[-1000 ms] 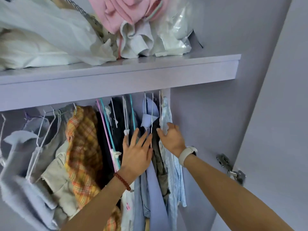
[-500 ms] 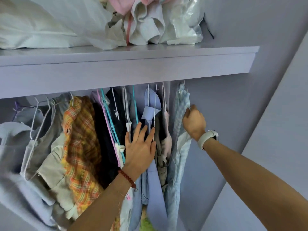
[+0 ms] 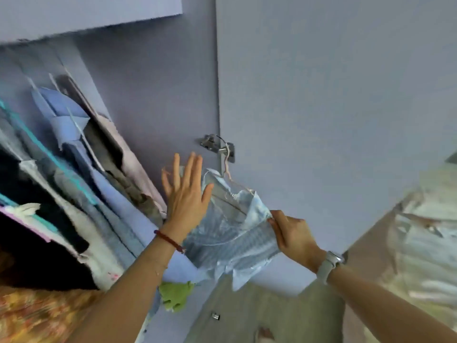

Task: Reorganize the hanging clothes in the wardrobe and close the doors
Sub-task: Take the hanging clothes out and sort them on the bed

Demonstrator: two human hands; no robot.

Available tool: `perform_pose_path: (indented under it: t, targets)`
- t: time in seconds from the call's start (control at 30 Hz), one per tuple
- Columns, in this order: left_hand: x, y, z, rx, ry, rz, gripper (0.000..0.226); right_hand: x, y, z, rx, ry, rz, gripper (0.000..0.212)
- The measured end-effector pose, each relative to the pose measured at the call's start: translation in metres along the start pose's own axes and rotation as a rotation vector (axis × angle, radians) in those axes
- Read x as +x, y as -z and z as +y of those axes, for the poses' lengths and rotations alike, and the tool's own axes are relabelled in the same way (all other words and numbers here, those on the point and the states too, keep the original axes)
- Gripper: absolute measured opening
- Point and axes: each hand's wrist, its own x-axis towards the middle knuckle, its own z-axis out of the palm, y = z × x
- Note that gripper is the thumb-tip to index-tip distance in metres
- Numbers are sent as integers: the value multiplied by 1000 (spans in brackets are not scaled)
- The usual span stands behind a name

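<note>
A light blue striped shirt (image 3: 232,229) on a pale hanger (image 3: 226,167) is out of the wardrobe, in front of the open door (image 3: 333,95). My right hand (image 3: 289,231) pinches the shirt's shoulder at its right side. My left hand (image 3: 185,194), fingers spread and straight, lies flat against the shirt's left side. The other hanging clothes (image 3: 81,184), blue, grey, black and white, fill the wardrobe at the left, tilted in this slanted, blurred view.
A metal door hinge (image 3: 216,147) sits just above the hanger hook. An orange plaid garment (image 3: 37,315) shows at the bottom left and a green cloth (image 3: 175,294) low in the wardrobe. Pale bedding or bags (image 3: 425,238) lie at the right.
The light blue shirt has come off the rail and out toward the door, held by my right hand. My left hand left the hanging clothes and reached the shirt. The view swung right and down.
</note>
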Motion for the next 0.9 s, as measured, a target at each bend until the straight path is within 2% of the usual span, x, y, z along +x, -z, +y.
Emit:
perform_pose_path:
  t: [0.1, 0.27, 0.4, 0.57, 0.63, 0.73, 0.83, 0.9]
  targets:
    - [-10, -40, 36, -81, -150, -204, 31, -58, 27, 33, -94, -83, -11, 31]
    - [-47, -85, 119, -336, -303, -569, 25, -153, 60, 69, -245, -303, -6, 25]
    - [-70, -102, 208, -519, -487, -676, 21, -202, 77, 83, -187, -521, 90, 35]
    - [-80, -117, 320, -697, -601, -724, 17, -257, 128, 119, -112, -843, 439, 26]
    - [-86, -124, 373, -765, -648, -720, 17, -283, 152, 137, -115, -906, 530, 24]
    - [-94, -146, 459, -780, -780, -805, 24, -324, 181, 170, -178, -986, 525, 25]
    - [-107, -176, 549, -740, -911, -855, 24, -374, 201, 213, -245, -1142, 470, 27]
    - [-125, -191, 611, -747, -972, -904, 21, -408, 214, 242, -226, -1211, 529, 27]
